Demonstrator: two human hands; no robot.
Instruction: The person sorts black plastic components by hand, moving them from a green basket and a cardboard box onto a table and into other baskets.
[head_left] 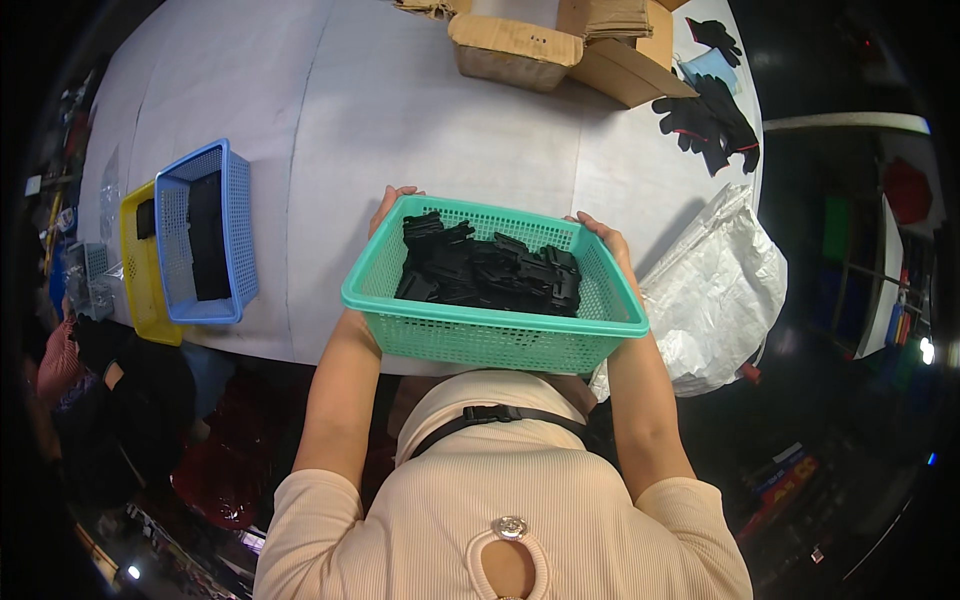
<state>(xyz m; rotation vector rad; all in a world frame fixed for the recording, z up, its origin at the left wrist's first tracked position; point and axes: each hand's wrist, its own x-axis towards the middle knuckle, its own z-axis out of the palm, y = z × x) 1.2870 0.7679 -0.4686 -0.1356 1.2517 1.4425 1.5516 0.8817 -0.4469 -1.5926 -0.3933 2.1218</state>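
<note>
The white table (400,120) spreads wide and bare ahead of me, its near edge just under the teal mesh basket (495,335) I hold up against my chest. My left hand (392,203) and right hand (605,235) curl over its far corners, fingers closed on the rim. Inside lie black plastic buckles (490,270) (hard, angular, piled loosely). Left: a blue basket (205,235) nested in a yellow one (140,265). Far edge: cardboard boxes (560,45), black gloves (710,120); a white sack (715,290) hangs right.
</note>
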